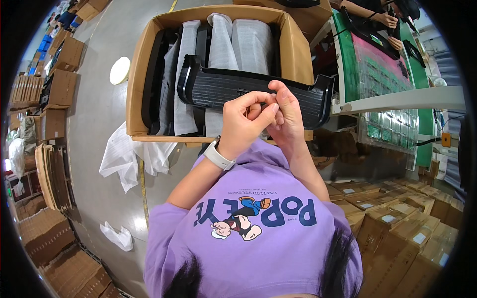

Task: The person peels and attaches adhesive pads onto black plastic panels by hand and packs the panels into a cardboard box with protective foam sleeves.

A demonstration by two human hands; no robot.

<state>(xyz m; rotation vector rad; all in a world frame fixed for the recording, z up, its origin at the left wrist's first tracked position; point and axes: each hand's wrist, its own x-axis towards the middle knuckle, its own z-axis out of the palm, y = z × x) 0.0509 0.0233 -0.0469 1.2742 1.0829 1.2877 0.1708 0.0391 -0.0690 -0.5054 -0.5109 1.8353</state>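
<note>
Both left hand (241, 115) and right hand (291, 118) are curling inward, hold unclear. A carton (296, 49) is holding black parts (154, 82), white sheeting (252, 47)

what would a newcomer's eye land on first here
The purple shirt fills the lower middle and likely draws the eye first. Just above it, the left hand and right hand come together in front of a long black part. Behind that, an open cardboard box holds black pieces and white wrapping.

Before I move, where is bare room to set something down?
Floor is bare between the pale disc and left-hand boxes, and between the white sheeting and small white scrap. Crowded: around the ribbed black part and open carton; lower right, among cartons.
</note>
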